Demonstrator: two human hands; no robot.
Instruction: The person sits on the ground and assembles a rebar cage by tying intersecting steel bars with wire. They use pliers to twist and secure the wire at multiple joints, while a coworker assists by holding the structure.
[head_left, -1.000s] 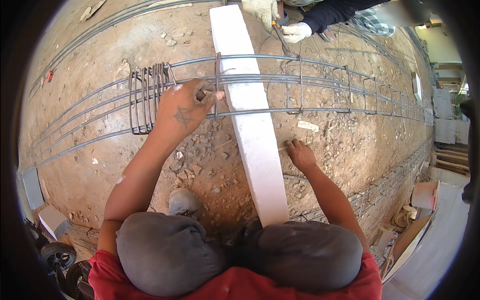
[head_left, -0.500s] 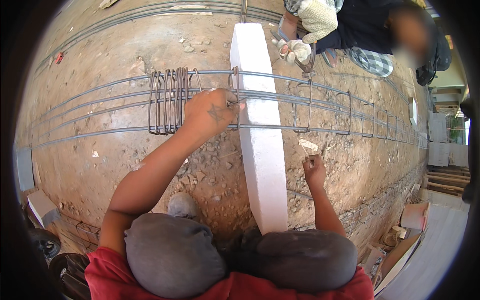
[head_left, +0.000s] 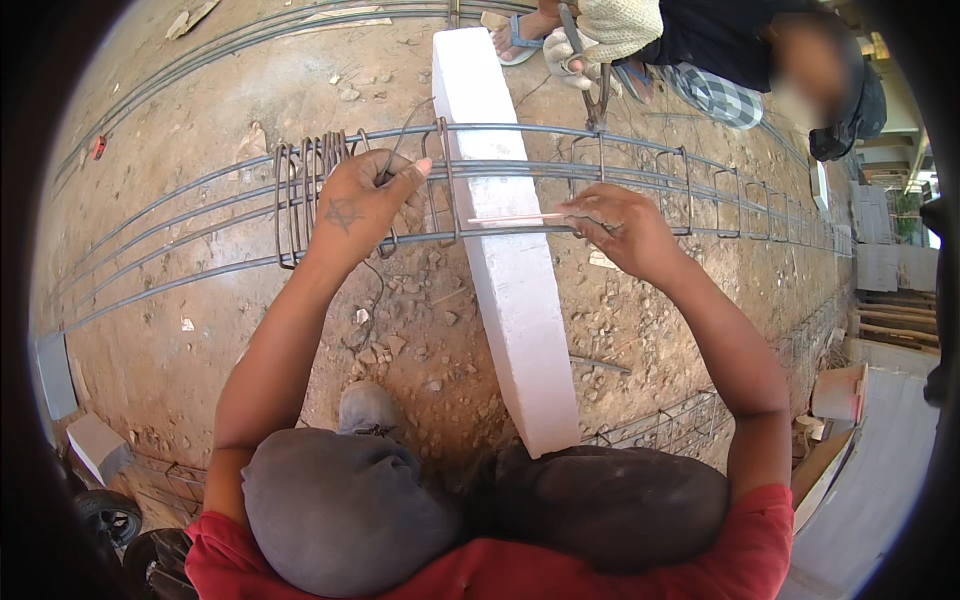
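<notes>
A cage of long steel bars [head_left: 180, 197] runs across in front of me and rests over a long white block [head_left: 520, 330]. My left hand [head_left: 358, 205] is at the bars, just right of a bunch of rectangular stirrups [head_left: 290, 205], its fingers closed on a thin tie wire [head_left: 408, 130]. Beside it, a single stirrup [head_left: 443, 180] stands around the bars at the block's left edge. My right hand [head_left: 630, 230] pinches a thin pale stick [head_left: 515, 218], held along the near bar above the block.
Across the cage, a co-worker's gloved hand [head_left: 570, 62] holds pincers [head_left: 597, 95] at another stirrup. More bars [head_left: 250, 40] lie at the far side. Stones [head_left: 375, 350] litter the dirt ground. A second cage [head_left: 670, 425] lies near right, beside a bucket [head_left: 838, 392].
My right hand has come up from low over the ground to the cage, bringing the stick over the block. My left hand has moved left, away from the single stirrup. The co-worker's pincers have shifted.
</notes>
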